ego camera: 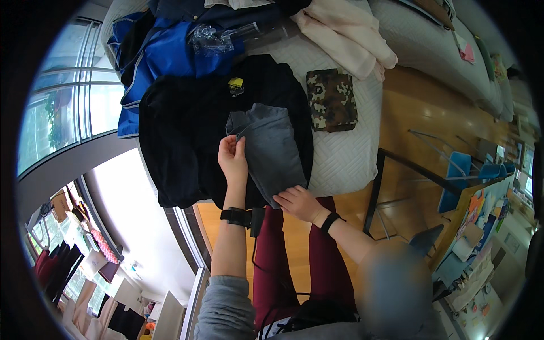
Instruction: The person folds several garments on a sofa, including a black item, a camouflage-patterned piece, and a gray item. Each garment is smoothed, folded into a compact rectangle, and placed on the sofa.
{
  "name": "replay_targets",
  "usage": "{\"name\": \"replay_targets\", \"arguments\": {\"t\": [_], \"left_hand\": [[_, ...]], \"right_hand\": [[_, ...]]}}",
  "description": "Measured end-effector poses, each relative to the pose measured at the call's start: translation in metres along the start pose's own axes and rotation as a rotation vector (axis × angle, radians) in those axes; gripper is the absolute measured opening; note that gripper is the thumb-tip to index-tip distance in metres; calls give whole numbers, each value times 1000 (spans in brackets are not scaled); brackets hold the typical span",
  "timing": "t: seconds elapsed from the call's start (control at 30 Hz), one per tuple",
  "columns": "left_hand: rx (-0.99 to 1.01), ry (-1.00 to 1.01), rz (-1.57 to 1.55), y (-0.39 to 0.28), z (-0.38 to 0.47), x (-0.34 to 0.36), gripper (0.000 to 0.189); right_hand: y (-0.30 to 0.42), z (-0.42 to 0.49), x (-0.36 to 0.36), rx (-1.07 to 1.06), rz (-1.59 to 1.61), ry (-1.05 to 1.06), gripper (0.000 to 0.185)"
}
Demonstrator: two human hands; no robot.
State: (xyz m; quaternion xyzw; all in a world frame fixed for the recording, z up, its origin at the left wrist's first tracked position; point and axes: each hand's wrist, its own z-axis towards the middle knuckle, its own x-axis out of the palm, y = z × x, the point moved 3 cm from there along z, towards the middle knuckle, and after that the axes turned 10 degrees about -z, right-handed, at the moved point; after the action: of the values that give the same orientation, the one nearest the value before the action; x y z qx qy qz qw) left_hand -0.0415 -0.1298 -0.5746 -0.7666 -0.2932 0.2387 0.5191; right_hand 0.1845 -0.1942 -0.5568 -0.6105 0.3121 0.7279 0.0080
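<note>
A folded grey cloth garment [274, 146] lies slantwise on a spread-out black garment [191, 136]. My left hand [233, 159] pinches the grey garment's left edge between thumb and fingertips. At its lower right end, my right hand [298, 204] has its fingers over the hem; the thumb is hidden. A yellow tag [236, 83] shows at the neck of the black garment. To the right, a folded camouflage-pattern cloth [332, 100] rests on the white quilted bedspread [340, 165].
Behind the black garment lie a blue bag [170, 55], crumpled clear plastic packaging [212, 38] and a pale pink garment [344, 36]. A window [68, 93] is at the left. On the right are a black metal frame [416, 170], a blue chair [457, 178] and a cluttered table [471, 229].
</note>
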Motion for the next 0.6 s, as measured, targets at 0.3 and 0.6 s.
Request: {"name": "replay_targets", "arguments": {"t": [0.3,0.6], "left_hand": [[489,1,513,-29,-2,-6,25],[727,992,641,28,-136,-27,38]], "right_hand": [[-4,-7,-10,-132,-162,2,35],[-44,-22,-26,-219,-191,21,35]]}}
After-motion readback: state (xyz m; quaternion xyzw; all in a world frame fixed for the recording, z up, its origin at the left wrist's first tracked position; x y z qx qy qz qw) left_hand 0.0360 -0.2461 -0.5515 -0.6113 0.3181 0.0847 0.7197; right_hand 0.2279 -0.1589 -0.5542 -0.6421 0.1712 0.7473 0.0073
